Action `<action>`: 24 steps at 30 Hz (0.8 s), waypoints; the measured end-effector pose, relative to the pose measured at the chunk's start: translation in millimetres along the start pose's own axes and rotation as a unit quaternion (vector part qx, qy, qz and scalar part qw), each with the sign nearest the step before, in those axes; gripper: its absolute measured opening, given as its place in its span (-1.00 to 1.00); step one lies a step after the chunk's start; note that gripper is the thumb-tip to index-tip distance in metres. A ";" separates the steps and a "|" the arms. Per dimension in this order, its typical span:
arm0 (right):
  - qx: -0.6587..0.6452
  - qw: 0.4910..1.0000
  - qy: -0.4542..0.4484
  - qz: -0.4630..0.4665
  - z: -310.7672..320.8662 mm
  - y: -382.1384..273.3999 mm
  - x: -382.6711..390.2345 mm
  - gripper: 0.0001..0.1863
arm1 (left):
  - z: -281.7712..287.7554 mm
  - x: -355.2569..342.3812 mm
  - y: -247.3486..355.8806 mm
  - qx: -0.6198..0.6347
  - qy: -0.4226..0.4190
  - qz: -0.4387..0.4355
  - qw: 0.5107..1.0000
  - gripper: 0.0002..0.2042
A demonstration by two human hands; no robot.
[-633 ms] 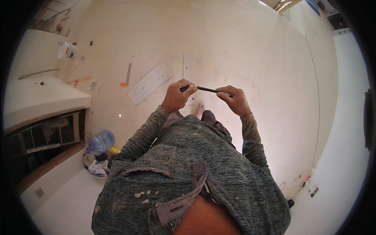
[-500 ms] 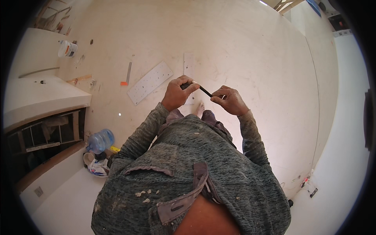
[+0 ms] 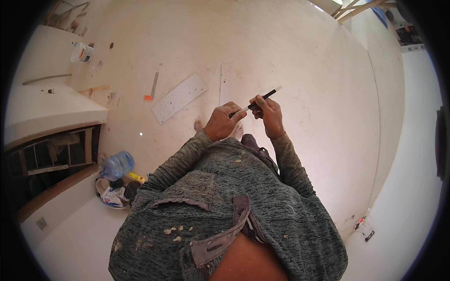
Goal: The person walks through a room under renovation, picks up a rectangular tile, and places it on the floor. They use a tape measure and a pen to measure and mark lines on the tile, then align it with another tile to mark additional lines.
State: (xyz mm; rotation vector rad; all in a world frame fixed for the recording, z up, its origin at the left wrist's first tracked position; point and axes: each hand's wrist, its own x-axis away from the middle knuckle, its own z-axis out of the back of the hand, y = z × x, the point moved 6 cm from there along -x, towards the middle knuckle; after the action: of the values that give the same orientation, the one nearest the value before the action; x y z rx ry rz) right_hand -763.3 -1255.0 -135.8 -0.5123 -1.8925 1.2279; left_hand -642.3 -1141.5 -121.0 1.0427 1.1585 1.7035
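I see left hand [image 3: 220, 122] and right hand [image 3: 270, 117] closed on the pen [image 3: 270, 94]; a board [image 3: 179, 99] lies left of it.

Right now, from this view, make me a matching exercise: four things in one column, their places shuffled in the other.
1. Slim black stick with a white end
2. L-shaped square with grey blade and orange handle
3. Large see-through blue plastic bottle
4. Round white plastic bucket

A. Upper left of the picture
B. In the right hand's grip
C. Lower left of the picture
D. Left of the wider speckled white board

Pairs: 1-B, 2-D, 3-C, 4-A
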 end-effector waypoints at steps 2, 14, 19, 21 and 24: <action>-0.062 0.993 0.098 0.016 23.4 -7.2 -7.8 -0.65 | 1.6 6.9 -1.4 -0.017 0.008 -0.037 0.999 -0.78; 0.593 0.758 -0.123 0.240 16.6 -57.4 15.0 -0.76 | 20.4 -1.3 9.9 -0.028 -0.011 -0.037 0.999 -0.76; 0.633 0.706 -0.159 0.276 -1.2 -65.9 18.2 -0.73 | 22.3 -5.8 18.6 -0.056 -0.042 -0.032 0.997 -0.76; 0.654 0.685 -0.159 0.277 -0.3 -62.9 14.4 -0.74 | 23.1 -6.5 18.1 -0.052 -0.048 -0.024 0.997 -0.77; 0.678 0.656 -0.167 0.288 -4.7 -64.3 13.2 -0.78 | 24.0 -8.4 17.1 -0.080 -0.070 -0.029 0.994 -0.78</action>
State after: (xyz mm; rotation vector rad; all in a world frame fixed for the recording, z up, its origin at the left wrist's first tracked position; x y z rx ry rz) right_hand -761.8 -1271.8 -72.2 0.0143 -0.4939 2.8249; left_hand -620.1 -1146.7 -100.6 1.0017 0.9382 1.6212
